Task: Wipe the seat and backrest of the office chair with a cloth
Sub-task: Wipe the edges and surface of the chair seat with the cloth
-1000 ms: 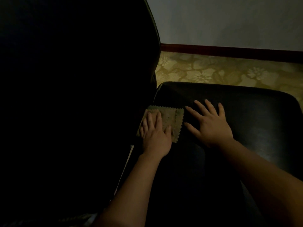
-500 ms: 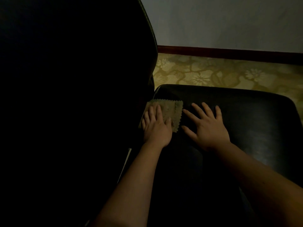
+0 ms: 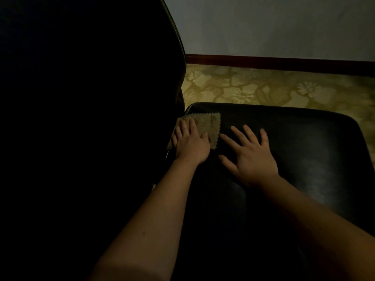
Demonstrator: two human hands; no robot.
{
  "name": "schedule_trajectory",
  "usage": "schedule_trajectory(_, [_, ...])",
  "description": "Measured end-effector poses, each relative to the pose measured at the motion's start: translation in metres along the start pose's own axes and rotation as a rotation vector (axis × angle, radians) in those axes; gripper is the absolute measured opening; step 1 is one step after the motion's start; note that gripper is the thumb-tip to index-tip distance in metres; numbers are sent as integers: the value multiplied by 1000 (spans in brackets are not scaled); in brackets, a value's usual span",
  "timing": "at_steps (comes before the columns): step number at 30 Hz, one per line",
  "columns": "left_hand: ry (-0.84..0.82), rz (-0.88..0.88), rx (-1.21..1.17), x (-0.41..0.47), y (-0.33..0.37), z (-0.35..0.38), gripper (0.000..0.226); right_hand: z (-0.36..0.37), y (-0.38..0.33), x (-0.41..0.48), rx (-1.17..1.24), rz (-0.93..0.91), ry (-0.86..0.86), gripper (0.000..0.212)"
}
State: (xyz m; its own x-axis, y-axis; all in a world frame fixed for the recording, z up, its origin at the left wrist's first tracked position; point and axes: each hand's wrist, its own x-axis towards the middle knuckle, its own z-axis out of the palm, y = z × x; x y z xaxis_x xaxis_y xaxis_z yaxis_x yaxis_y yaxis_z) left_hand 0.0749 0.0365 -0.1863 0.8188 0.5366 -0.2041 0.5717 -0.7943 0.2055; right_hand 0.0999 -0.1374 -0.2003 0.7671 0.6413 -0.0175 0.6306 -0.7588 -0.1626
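1. my left hand (image 3: 190,145), fingers flat, presses the cloth (image 3: 207,126) on the seat (image 3: 304,138), beside the backrest (image 3: 101,98).
2. my right hand (image 3: 251,157), spread wide, rests on the seat.
3. risk: uneven pressure may bunch the cloth.

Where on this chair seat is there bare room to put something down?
The seat is bare from the right hand out to its right edge, and beyond that hand up to the edge by the carpet. It is crowded by the backrest, where the left hand presses the cloth flat.
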Motion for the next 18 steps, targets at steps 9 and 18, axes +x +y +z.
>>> schedule_trajectory(9, [16, -43, 19, -33, -6, 8, 71, -12, 7, 6, 25, -49, -72, 70])
schedule_trajectory(18, [25, -41, 36, -5, 5, 7, 69, -7, 28, 19, 6, -14, -28, 71])
